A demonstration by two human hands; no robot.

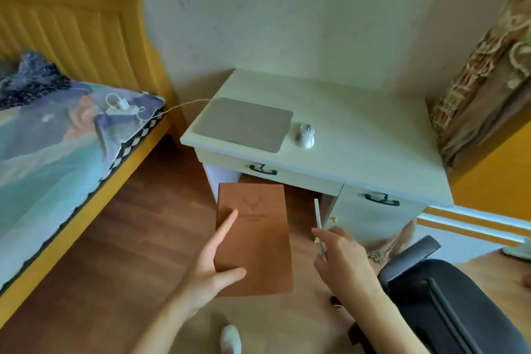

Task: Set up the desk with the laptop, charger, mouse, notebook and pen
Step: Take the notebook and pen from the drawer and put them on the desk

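Observation:
My left hand [214, 260] grips a brown notebook [255, 234] held flat in the air in front of the desk, thumb on its cover and forefinger stretched along it. My right hand [343, 257] holds a slim white pen [319, 224] that points up and away. On the white desk [359, 135] lies a closed grey laptop [244, 122], and a white mouse [306, 135] sits just to its right. A white cable runs from the laptop's far left corner to the white charger [122, 108] lying on the bed.
A bed [57, 152] with a yellow frame and patterned cover stands at the left. A dark office chair [448, 296] is at the lower right. Patterned brown curtains [482, 72] hang right of the desk. Two drawers with dark handles face me.

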